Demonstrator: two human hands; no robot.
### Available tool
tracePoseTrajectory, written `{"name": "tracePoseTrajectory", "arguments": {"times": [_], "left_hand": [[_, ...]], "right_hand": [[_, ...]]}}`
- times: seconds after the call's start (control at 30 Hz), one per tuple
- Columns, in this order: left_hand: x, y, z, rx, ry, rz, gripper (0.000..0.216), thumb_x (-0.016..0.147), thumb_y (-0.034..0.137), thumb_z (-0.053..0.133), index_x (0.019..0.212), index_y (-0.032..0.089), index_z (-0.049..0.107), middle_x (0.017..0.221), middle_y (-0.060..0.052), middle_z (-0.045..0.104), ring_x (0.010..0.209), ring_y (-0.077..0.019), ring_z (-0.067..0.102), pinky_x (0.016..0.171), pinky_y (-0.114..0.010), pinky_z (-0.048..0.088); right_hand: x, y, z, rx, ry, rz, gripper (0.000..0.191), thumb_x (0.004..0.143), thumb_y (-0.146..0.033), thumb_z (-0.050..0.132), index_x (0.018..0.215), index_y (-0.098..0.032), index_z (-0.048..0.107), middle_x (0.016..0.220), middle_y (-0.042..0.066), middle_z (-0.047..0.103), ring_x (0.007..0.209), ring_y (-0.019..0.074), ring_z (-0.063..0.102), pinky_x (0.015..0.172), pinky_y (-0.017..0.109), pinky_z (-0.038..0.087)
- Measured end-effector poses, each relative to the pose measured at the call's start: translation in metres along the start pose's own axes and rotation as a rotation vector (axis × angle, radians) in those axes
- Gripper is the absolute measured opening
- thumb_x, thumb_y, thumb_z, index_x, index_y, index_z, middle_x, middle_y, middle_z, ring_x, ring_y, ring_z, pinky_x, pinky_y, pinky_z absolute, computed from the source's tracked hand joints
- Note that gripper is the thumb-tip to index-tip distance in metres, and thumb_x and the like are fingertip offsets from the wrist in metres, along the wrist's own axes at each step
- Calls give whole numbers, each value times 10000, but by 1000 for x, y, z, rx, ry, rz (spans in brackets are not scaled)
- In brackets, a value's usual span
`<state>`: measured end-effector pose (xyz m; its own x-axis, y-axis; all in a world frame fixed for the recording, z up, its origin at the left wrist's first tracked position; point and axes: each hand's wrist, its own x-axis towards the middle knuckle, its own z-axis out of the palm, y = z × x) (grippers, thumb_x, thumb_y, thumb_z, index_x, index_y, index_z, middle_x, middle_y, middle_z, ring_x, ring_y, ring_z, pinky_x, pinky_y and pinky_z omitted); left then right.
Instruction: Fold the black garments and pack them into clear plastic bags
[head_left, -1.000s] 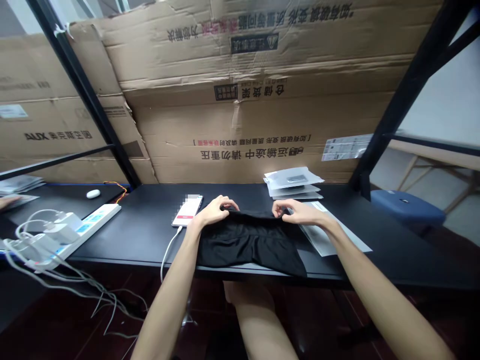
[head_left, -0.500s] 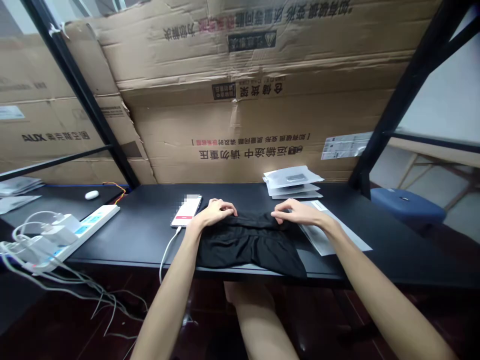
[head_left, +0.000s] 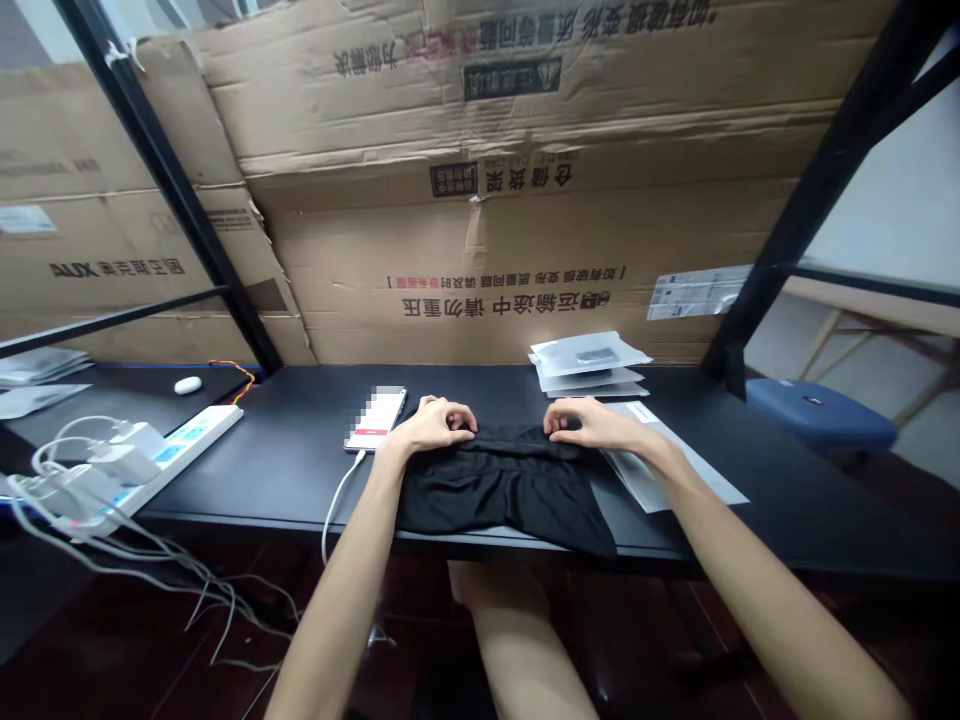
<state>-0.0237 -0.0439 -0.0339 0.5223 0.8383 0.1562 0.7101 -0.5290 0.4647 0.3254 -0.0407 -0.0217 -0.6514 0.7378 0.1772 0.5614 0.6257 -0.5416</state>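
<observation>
A piece of black cloth (head_left: 502,495), perhaps a garment, lies spread on the dark table, its lower right corner reaching over the front edge. At its upper left part, my left hand (head_left: 441,424) has its fingers curled and closed on the fabric. My right hand (head_left: 581,424) pinches the cloth near the upper right part, thumb and fingers together. Between the two hands the upper strip of fabric runs roughly straight, with creases below it. Under my right wrist lies a flat translucent plastic bag (head_left: 675,465).
Several translucent bags (head_left: 592,362) are stacked behind my right hand. A phone (head_left: 377,415) on a white cable lies left of my left hand. Further left are a power strip (head_left: 187,440) with chargers and a white oval object (head_left: 187,385). A cardboard wall (head_left: 480,230) stands behind.
The view has shifted slightly. Both hands stay at the upper part of the cloth; my right fingers have closed in a little, and the cloth lies nearly as before.
</observation>
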Motion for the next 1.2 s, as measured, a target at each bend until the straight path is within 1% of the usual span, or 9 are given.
{"name": "tracePoseTrajectory", "arguments": {"times": [0.17,0.33,0.6,0.67,0.73,0.8,0.9,1.07,1.2], "left_hand": [[-1,1,-1,3,-3,-5,183,900,420,720,985,282,805,837,21,719,893,-209,663,1200,-462,310],[1,-4,4,34,42,38,171,926,413,723,1023,293,796,976,-2,759,1037,-239,660,1227,-486,276],[-6,9,0,83,103,76,199,1009,317,614,1145,296,759,1161,-3,782,1191,-237,650,1308,-545,159],[-21,21,-6,59,184,84,220,1045,331,571,1185,301,738,1228,-7,765,1222,-232,641,1317,-530,170],[-44,34,-11,30,257,97,252,1081,375,521,1202,295,726,1274,-31,736,1228,-233,633,1267,-475,308],[-71,43,-15,23,243,106,256,1085,410,519,1142,294,740,1234,-47,731,1196,-246,634,1155,-434,440],[-111,44,-19,34,128,92,260,1084,461,532,1089,314,746,1183,-45,729,1150,-244,644,1076,-405,497],[-159,27,-20,43,42,-12,211,1035,474,629,1152,339,742,1272,-46,710,1197,-253,645,1084,-403,515],[-171,15,-15,42,83,-2,214,1030,443,649,1203,351,737,1350,-45,695,1257,-244,638,1121,-391,512]], "right_hand": [[0,11,0,-25,-18,39,160,886,-371,646,876,-238,733,935,62,787,913,276,694,933,456,492],[1,16,-4,-134,20,111,159,881,-350,636,895,-263,768,989,54,817,997,315,712,1085,586,391],[-1,13,-2,-208,146,166,194,923,-396,621,939,-278,774,1004,66,802,1054,339,699,1081,597,410],[-12,-3,-2,-193,226,147,254,982,-483,593,1002,-297,764,1093,61,790,1106,328,682,1106,570,403],[-31,-25,-1,-183,253,111,317,1018,-553,557,1055,-311,759,1145,70,785,1118,320,667,1126,558,381],[-56,-45,3,-192,213,98,341,1013,-604,569,994,-322,759,1103,71,790,1078,319,671,1126,566,370],[-96,-63,14,-219,124,107,300,972,-641,642,975,-366,764,1111,67,784,1079,329,675,1093,578,393],[-142,-58,38,-287,106,99,244,949,-597,696,1117,-428,749,1229,67,772,1148,354,692,1042,592,448],[-153,-48,48,-345,189,105,172,1014,-491,605,1057,-406,748,1238,76,782,1183,350,697,1017,585,457]]}}
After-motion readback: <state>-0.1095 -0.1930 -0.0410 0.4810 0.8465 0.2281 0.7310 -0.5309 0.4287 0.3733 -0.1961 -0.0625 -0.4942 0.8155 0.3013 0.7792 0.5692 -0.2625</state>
